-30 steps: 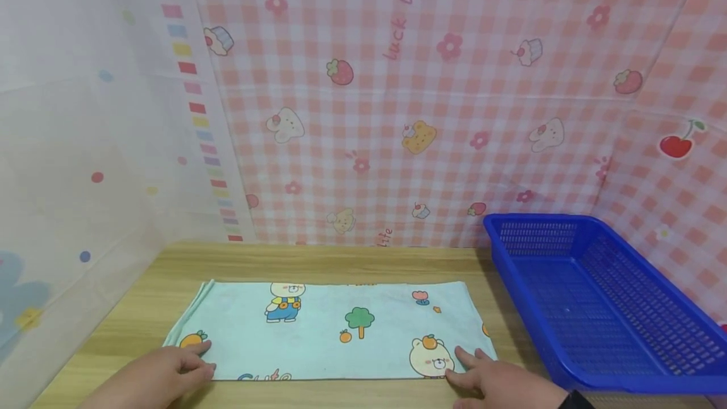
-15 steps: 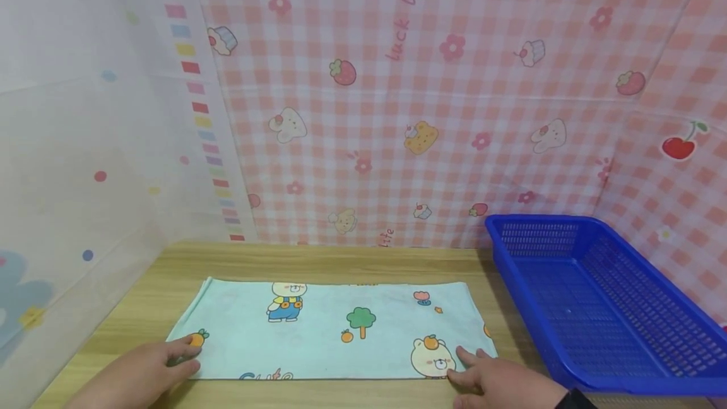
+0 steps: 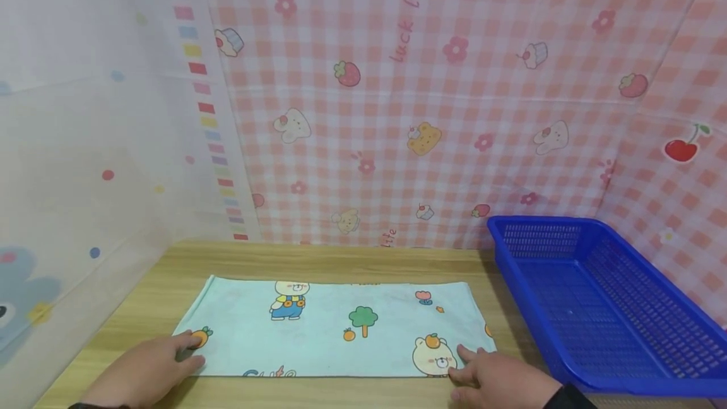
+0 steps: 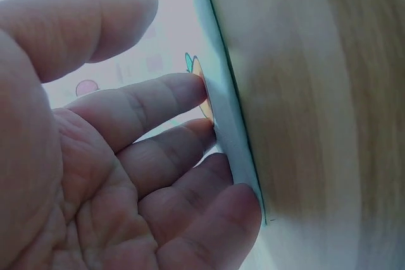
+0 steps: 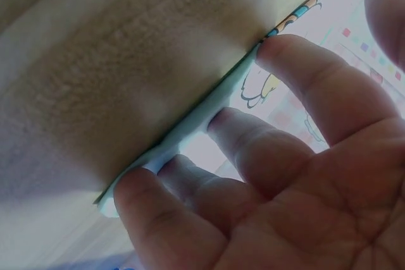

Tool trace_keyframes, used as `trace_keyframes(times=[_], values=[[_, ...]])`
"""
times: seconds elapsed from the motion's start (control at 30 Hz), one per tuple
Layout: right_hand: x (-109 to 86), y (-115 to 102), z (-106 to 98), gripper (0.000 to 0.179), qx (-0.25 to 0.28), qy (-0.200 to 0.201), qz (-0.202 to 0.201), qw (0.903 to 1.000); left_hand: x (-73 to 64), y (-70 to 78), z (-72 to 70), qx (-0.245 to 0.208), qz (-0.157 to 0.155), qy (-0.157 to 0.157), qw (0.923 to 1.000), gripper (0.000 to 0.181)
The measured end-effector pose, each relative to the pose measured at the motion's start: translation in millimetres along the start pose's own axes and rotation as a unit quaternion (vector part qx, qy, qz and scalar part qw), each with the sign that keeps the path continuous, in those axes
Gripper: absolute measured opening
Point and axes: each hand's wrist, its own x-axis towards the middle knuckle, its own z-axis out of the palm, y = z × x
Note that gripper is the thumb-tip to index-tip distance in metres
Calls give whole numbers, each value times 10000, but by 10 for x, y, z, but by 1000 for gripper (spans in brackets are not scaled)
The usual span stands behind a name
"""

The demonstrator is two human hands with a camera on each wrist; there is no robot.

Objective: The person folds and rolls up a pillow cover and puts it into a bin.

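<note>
A pale mint cloth [image 3: 318, 346], printed with bears, a tree and oranges, lies folded into a long flat strip on the wooden table. At its near left corner, my left hand [image 3: 150, 365] rests its fingertips on the cloth beside a printed orange. My right hand [image 3: 505, 379] touches the near right corner, next to a bear's head. In the left wrist view, the left fingers [image 4: 158, 109] reach the cloth with the thumb held apart. The right wrist view has the right fingers [image 5: 266, 140] spread, their tips on the cloth near its edge.
A blue plastic basket [image 3: 514, 283] stands on the table to the right of the cloth. Pink checked fabric [image 3: 392, 175] hangs behind the table [image 3: 341, 260], and a white dotted sheet [image 3: 113, 137] covers the left side.
My left hand has shifted left along the cloth, off the right side of the printed orange. The layers at the cloth's left end now lie more evenly. My right hand stays at its corner.
</note>
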Motion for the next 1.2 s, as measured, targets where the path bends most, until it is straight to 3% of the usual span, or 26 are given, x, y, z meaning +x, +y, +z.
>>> trace_keyframes(times=[0.37, 0.6, 0.9, 1.2], values=[[18, -25, 6, 38, -28, 215, -5, 9998, 8, 44, 21, 136, -86, 24, 9999, 51], [34, 12, -7, 39, -79, 320, -488, 9983, -18, 87, 12, 216, -49, 106, 9997, 50], [69, -4, -24, 35, -266, 508, -808, 9951, -12, 129, 19, 304, -145, 105, 9994, 52], [174, -103, -97, 27, -444, 639, -257, 9966, 4, 138, 54, 464, -173, 206, 9986, 49]])
